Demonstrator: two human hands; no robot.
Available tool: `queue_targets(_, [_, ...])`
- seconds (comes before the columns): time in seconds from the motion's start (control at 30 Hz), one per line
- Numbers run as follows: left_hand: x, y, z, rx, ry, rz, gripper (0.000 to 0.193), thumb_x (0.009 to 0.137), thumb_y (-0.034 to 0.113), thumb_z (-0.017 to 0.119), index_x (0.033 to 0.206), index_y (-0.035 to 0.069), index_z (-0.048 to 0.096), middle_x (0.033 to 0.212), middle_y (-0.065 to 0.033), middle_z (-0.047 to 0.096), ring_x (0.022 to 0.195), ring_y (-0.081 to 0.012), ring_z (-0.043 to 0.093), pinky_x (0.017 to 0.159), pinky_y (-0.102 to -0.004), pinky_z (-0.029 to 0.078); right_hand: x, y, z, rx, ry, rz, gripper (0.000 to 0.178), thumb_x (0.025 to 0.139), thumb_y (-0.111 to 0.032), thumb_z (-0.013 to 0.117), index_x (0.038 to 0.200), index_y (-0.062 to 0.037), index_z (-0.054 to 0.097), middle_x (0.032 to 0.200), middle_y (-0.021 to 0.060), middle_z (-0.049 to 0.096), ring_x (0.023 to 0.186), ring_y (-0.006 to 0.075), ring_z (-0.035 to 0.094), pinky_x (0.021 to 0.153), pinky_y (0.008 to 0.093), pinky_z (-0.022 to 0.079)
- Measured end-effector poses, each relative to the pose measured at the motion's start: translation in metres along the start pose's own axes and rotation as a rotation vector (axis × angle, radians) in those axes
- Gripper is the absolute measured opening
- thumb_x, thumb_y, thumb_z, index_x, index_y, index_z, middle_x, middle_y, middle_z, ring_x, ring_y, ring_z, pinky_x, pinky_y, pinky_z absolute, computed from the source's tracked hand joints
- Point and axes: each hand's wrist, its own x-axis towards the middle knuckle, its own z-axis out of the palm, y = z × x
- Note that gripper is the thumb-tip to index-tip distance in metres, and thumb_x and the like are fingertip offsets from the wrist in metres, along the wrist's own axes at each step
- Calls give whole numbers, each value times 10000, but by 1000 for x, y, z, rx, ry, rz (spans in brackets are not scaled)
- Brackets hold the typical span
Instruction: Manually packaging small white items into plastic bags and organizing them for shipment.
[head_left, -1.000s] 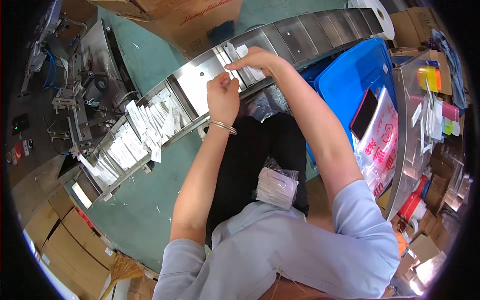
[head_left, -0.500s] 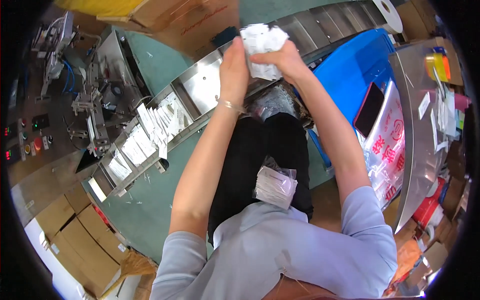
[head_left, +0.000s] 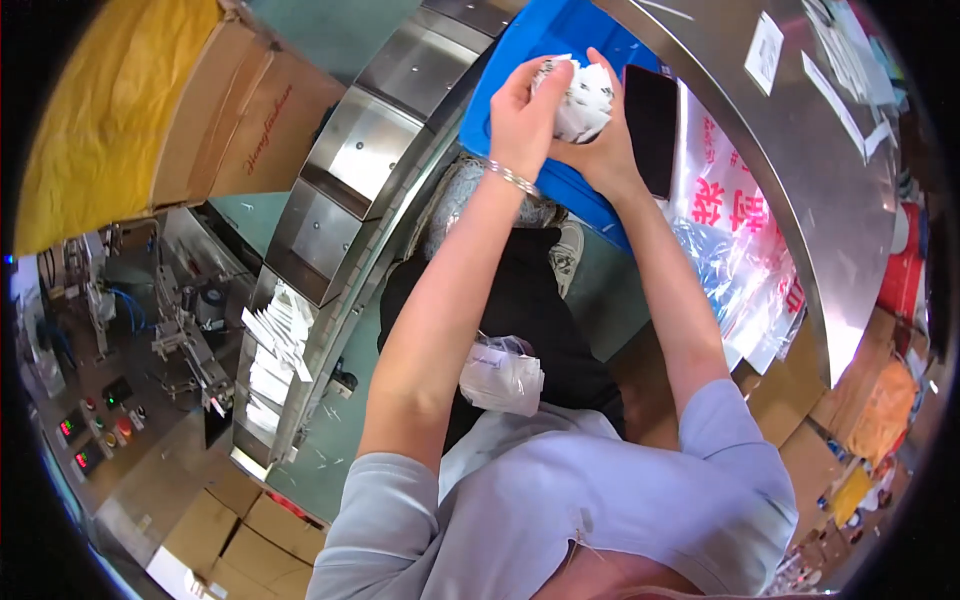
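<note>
A thick bunch of white printed paper packets (head_left: 583,105) is gripped between my two hands, above the near end of a blue plastic tub (head_left: 545,35). My left hand (head_left: 527,115) closes on its left side, with the thumb lying across the top. Around the right side and underneath wraps my right hand (head_left: 607,150). A clear plastic bag of white packets (head_left: 503,378) rests on my lap. More white packets (head_left: 275,350) lie in a loose row in the lower-left compartments of the metal conveyor (head_left: 320,235).
Beside the tub are a black phone (head_left: 650,130) and clear plastic bags with red print (head_left: 735,220). A steel tabletop (head_left: 770,110) curves along the right. At left stand a machine (head_left: 185,330) and a cardboard box (head_left: 235,120) with a yellow cover (head_left: 110,110).
Both hands have carried the bunch of packets rightward, from over the conveyor to above the blue tub. The whole view has turned to the right.
</note>
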Motion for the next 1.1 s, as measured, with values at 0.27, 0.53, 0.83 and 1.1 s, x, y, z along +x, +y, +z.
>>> queue_targets(0.27, [-10, 2, -7, -194, -170, -92, 546, 949, 438, 389, 1241, -14, 484, 1163, -91, 558, 1028, -145, 538, 891, -265, 415, -6, 7, -5, -22, -14, -84, 948, 587, 1, 807, 1357, -93, 263, 1212, 108, 490, 1128, 198, 494, 936, 331, 429])
queue_targets(0.53, [-14, -1, -7, -165, -129, -88, 518, 934, 402, 449, 1222, -24, 509, 1176, -106, 560, 1063, -168, 526, 936, -282, 395, -8, 13, -5, -257, 73, -7, 703, 617, -91, 807, 1202, -64, 417, 1160, 113, 529, 1076, 180, 528, 885, 319, 450])
queue_targets(0.83, [-18, 1, 2, 2, -53, -97, 411, 789, 190, 713, 1126, -12, 593, 1124, -114, 581, 1007, -149, 549, 869, -261, 438, -13, 11, 2, -328, 37, -119, 637, 630, -92, 802, 1145, -62, 428, 1023, 96, 576, 964, 171, 574, 825, 310, 473])
queue_targets(1.1, [-22, 10, 9, 59, 33, -212, 355, 858, 276, 631, 1087, 4, 620, 1086, -31, 602, 972, -97, 554, 831, -271, 454, -12, 8, 0, -393, 108, -104, 586, 635, -84, 794, 1122, -57, 470, 967, 49, 592, 906, 164, 586, 805, 295, 475])
